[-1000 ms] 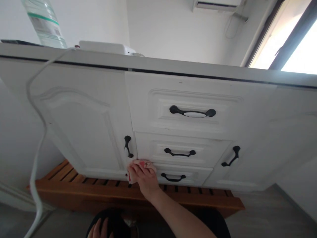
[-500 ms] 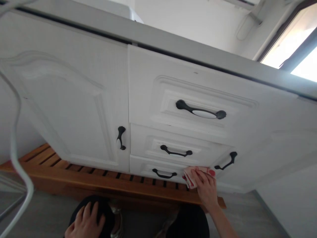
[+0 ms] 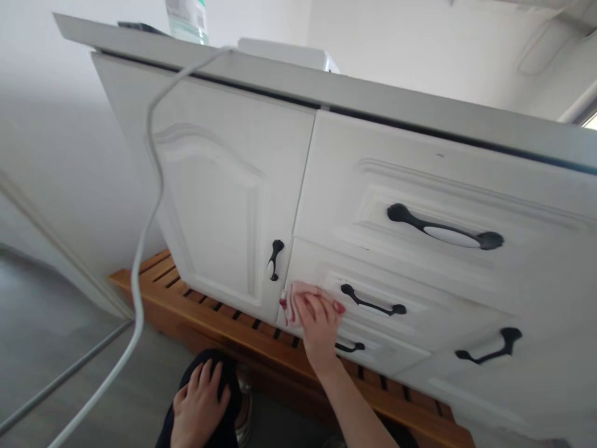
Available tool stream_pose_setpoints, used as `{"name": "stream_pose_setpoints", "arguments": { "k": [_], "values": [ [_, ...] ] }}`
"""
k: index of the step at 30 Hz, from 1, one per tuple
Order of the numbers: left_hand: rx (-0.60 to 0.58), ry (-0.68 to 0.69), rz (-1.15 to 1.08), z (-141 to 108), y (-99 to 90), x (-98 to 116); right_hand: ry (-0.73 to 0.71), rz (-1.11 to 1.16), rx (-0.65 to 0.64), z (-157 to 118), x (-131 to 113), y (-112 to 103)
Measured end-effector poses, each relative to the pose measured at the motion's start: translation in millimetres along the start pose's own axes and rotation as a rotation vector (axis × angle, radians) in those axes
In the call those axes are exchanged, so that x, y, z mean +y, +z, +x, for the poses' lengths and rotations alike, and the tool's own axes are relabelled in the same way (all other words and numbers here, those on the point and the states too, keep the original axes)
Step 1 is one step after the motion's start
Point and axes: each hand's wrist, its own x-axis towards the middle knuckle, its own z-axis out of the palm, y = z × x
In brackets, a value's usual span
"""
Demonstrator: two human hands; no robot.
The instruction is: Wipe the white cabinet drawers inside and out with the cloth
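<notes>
A folded white and red cloth (image 3: 293, 305) lies pressed flat against the drawer fronts under my right hand (image 3: 321, 330). It is at the left edge of the middle drawer (image 3: 321, 261), near the seam with the bottom drawer. My fingers stretch over the cloth and hold it. Just right of the hand is the middle drawer's dark handle (image 3: 373, 305); the forearm and hand partly hide the bottom drawer's handle (image 3: 349, 347). Resting on my dark-clad knee (image 3: 228, 417), my left hand (image 3: 200, 401) has its fingers apart and holds nothing.
A white cabinet door (image 3: 209, 199) with a dark handle stands left of the drawers. Below runs a slatted wooden bench (image 3: 219, 326). A white cable (image 3: 152, 143) hangs from the countertop (image 3: 396, 96) across the left side. A clear bottle (image 3: 187, 22) and a white box (image 3: 284, 53) sit on top.
My right hand has moved the cloth leftward from the lower right drawer edge to the left edge. The view has swung left. My left hand stays on the knee.
</notes>
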Motion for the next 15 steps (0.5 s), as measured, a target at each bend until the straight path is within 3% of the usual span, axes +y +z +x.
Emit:
{"name": "stream_pose_setpoints", "arguments": {
  "k": [3, 6, 10, 15],
  "values": [
    [-0.009, 0.002, 0.008, -2.4, 1.6, -7.0, -0.053, -0.015, -0.182, -5.0, -21.2, 53.9],
    [0.011, -0.001, 0.012, -3.5, 4.2, -14.1, -0.066, 0.005, -0.331, -39.2, -22.9, 79.4],
    [0.018, -0.018, 0.026, -2.4, 8.5, -18.4, -0.15, 0.019, -0.46, -75.6, -16.6, 76.8],
    [0.039, -0.002, 0.022, -1.4, 8.8, -14.6, -0.179, -0.028, -0.43, -56.1, -13.8, 66.4]
  ]
}}
